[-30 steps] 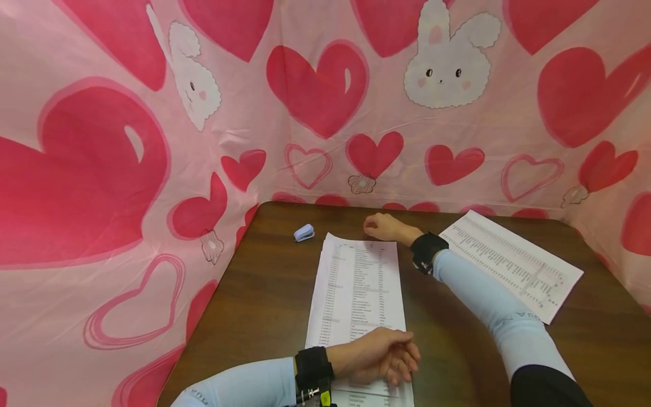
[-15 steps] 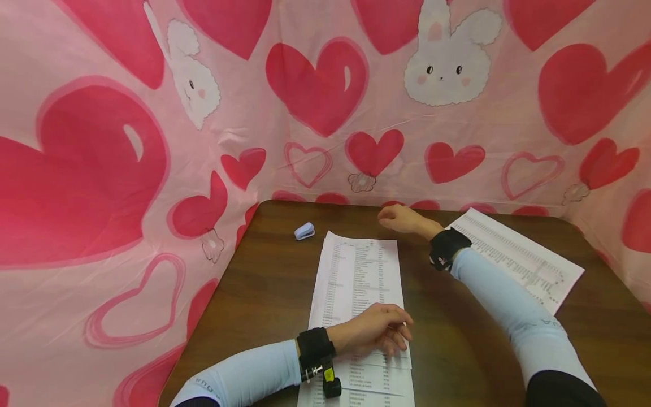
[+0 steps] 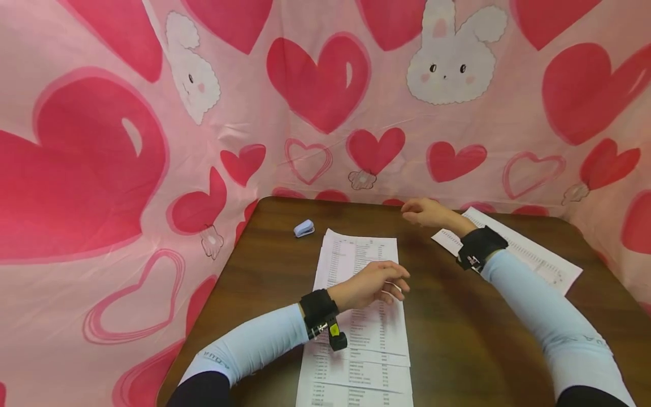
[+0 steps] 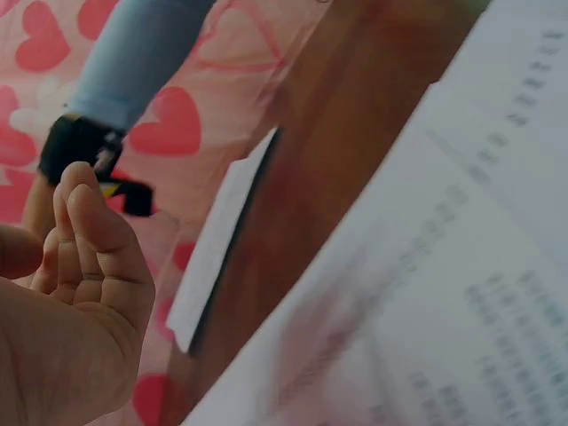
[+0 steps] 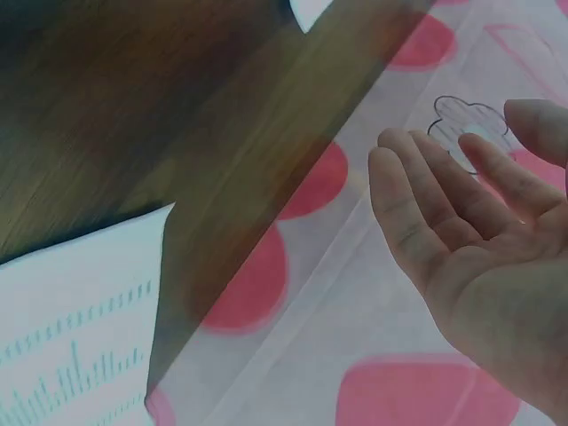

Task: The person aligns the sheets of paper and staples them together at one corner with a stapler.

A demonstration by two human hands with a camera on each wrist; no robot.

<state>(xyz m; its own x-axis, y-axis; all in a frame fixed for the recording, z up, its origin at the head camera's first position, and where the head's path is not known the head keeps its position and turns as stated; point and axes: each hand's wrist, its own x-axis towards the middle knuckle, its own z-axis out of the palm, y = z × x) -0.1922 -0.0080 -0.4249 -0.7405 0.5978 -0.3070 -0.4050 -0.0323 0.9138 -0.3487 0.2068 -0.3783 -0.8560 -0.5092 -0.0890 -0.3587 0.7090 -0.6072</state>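
My left hand (image 3: 373,284) hovers over a pile of printed sheets (image 3: 363,364), its fingers loosely bent with nothing held. The sheets overlap unevenly down the middle of the table. In the left wrist view that hand (image 4: 80,293) shows its palm, with the print blurred beside it. Near the table's far edge my right hand (image 3: 427,213) is raised, holding nothing. Its palm and relaxed fingers appear in the right wrist view, where the hand (image 5: 479,231) is apart from any paper. Another printed sheet (image 3: 551,265) lies slanted at the right, partly hidden beneath my right forearm.
A small pale-violet stapler (image 3: 304,228) lies at the far left of the brown wooden table (image 3: 259,271). Behind the table hangs a pink curtain (image 3: 305,85) printed with hearts and rabbits.
My left hand has moved away from me over the pile, uncovering its nearer sheets. My right hand has moved right and slightly farther back. The stapler stays in place.
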